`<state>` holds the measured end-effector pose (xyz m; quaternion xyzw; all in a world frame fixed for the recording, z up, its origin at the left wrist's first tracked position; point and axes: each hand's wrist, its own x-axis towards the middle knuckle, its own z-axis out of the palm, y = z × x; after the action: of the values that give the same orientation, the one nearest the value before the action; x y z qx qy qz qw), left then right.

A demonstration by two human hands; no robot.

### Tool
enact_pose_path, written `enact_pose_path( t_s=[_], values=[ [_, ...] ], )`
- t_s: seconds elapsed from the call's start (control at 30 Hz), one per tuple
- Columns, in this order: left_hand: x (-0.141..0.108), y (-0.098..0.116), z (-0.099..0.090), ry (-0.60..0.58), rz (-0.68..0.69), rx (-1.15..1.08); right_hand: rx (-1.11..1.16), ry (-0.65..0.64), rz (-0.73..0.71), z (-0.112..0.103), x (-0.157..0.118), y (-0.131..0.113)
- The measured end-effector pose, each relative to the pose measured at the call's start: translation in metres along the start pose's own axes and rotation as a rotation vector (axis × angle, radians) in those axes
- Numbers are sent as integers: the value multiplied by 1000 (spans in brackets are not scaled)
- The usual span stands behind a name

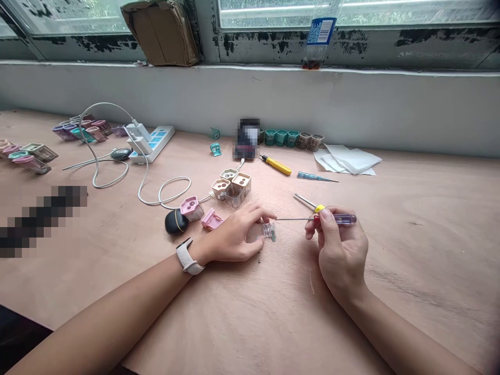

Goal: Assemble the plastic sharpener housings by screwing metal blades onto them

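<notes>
My right hand [338, 245] pinches a thin screwdriver with a translucent purple handle [344, 219], its long shaft reaching left towards my left fingertips. A yellow-collared metal tool [309, 202] sticks up behind that handle, also against my right fingers. My left hand [232, 234] rests curled on the plywood bench [410, 271], and a white watch band [188, 257] circles its wrist. Just beyond those fingers lies a small clear plastic part [269, 230]. Tiny metal bits [260, 255] sit below them. Pink and beige plastic pencil sharpeners [234, 187] stand to the upper left.
Behind the hands are a black oval object [175, 222], a white power strip [150, 144] with tangled cables, a yellow-handled screwdriver [276, 165], a blue screwdriver [312, 177], white paper sheets [347, 159] and rows of small sharpeners [287, 138]. A window ledge [250, 94] bounds the far side.
</notes>
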<state>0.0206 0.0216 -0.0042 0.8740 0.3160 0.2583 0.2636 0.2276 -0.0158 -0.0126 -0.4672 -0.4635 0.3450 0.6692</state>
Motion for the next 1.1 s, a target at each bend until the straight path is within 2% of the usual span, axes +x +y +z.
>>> enact_pose_path(
  t_s=[0.17, 0.43, 0.83, 1.1],
  values=[
    [0, 0, 1, -2, 14, 10, -33, -40, -37, 0, -3, 1],
    [0, -1, 1, 0, 6, 12, -232, -124, -131, -5, -9, 8],
    [-1, -4, 4, 35, -5, -5, -84, -87, -173, 1, -8, 2],
    [-2, -5, 5, 39, -6, -1, -281, -137, -159, -9, -8, 10]
  ],
)
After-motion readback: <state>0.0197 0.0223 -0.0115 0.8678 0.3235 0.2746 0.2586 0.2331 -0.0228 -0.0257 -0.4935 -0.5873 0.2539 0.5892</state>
